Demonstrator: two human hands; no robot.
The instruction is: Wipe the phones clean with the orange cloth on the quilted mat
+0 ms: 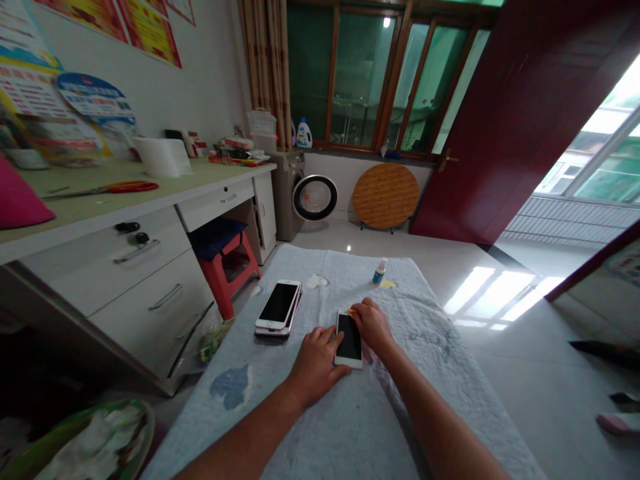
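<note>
A white smartphone (pixel 349 343) with a dark screen lies face up on the cloth-covered table. My left hand (pixel 316 363) steadies it from the left, fingers on its edge and screen, thumb by its lower edge. At the phone's upper right, my right hand (pixel 371 325) pinches a small orange piece (pixel 352 311), perhaps cloth, against it; most of that piece is hidden by the fingers. To the left lies a stack of phones, a white smartphone (pixel 280 304) on top. A small bottle (pixel 379 273) with a blue label stands beyond my right hand.
A pale blue patterned cloth (pixel 320 433) covers the table. On the left are a desk (pixel 210 175) with drawers, a red stool (pixel 230 263) and a bin (pixel 145 433) with waste. Behind stand a washing machine (pixel 287 193) with its door open and a round wooden tabletop (pixel 386 195).
</note>
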